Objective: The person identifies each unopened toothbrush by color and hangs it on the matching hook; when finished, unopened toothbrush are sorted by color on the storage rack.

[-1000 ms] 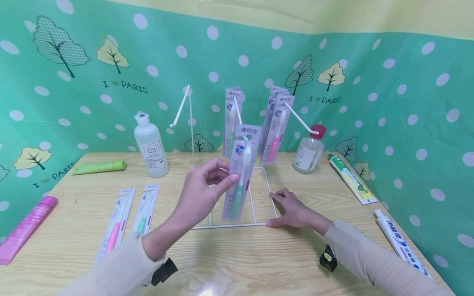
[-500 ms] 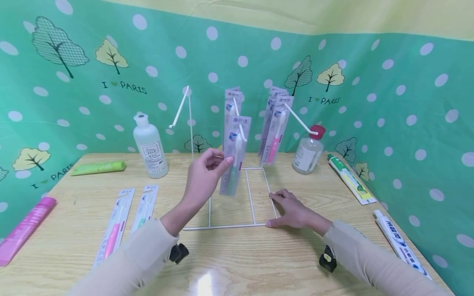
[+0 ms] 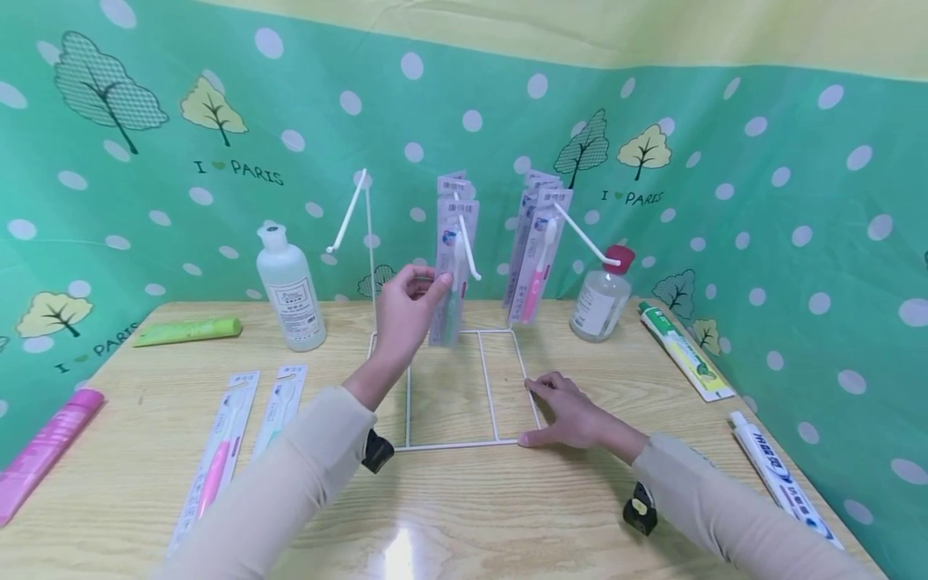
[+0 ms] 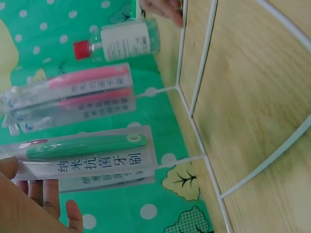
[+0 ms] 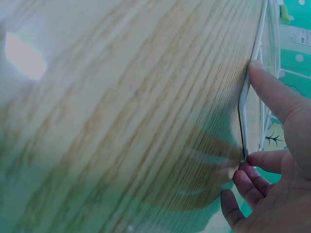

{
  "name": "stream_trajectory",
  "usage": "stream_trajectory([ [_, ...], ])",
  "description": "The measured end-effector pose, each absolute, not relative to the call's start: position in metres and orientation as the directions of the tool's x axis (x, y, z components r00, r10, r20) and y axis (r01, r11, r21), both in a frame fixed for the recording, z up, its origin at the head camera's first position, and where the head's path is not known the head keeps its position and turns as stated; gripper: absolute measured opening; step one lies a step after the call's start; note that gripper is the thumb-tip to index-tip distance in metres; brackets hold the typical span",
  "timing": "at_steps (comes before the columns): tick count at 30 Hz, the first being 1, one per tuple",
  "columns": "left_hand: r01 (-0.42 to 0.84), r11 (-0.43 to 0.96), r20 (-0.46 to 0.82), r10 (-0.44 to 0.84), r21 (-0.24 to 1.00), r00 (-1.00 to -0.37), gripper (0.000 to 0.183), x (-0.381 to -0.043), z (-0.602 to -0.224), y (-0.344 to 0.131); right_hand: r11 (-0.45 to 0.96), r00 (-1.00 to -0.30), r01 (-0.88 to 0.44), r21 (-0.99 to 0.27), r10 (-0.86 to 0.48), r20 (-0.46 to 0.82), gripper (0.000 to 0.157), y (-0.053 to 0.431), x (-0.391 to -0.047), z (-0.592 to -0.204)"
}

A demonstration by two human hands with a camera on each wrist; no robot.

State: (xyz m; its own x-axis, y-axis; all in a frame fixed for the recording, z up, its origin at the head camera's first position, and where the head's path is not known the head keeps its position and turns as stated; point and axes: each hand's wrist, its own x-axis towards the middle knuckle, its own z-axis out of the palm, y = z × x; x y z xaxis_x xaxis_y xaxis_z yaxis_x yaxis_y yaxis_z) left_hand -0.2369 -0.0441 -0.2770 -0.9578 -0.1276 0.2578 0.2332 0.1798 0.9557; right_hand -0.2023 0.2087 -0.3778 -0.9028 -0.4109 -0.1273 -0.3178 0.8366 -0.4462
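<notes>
My left hand [image 3: 404, 316] pinches the left edge of a packaged toothbrush [image 3: 447, 302] with a green handle. This pack stands upright, its top at the middle hook [image 3: 470, 254] of a white wire rack [image 3: 453, 445]. Another toothbrush pack [image 4: 104, 179] hangs close behind it in the left wrist view. On the right hook [image 3: 587, 234], several packs hang, a pink-handled toothbrush [image 3: 538, 278] in front. The left hook [image 3: 348, 213] carries nothing. My right hand [image 3: 569, 412] holds the front right corner of the rack's base between thumb and fingers.
Two packaged toothbrushes, one pink [image 3: 217, 459] and one green [image 3: 279, 411], lie at the left. Bottles stand behind: a white-capless clear one [image 3: 293, 294] and a red-capped one [image 3: 603, 298]. Green [image 3: 188, 331] and pink tubes [image 3: 51, 451] lie left; toothpaste tubes [image 3: 685, 350] lie right.
My left hand has moved the green toothbrush pack up and back along the middle hook, towards the packs behind. My right hand has stayed on the rack's corner.
</notes>
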Motion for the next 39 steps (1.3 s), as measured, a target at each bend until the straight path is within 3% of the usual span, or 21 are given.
stream_trajectory([
  [24,0.142,0.218,0.175,-0.142,0.966,-0.974,0.034,-0.271,-0.270,-0.045,0.841,-0.910,-0.297,-0.452,-0.392,-0.132,0.093,0.208,-0.202,-0.379],
  [39,0.184,0.327,0.228,-0.102,0.927,-0.968,0.033,-0.258,-0.294,-0.070,0.846,-0.908,-0.306,-0.436,-0.397,-0.135,0.095,0.209,-0.203,-0.380],
])
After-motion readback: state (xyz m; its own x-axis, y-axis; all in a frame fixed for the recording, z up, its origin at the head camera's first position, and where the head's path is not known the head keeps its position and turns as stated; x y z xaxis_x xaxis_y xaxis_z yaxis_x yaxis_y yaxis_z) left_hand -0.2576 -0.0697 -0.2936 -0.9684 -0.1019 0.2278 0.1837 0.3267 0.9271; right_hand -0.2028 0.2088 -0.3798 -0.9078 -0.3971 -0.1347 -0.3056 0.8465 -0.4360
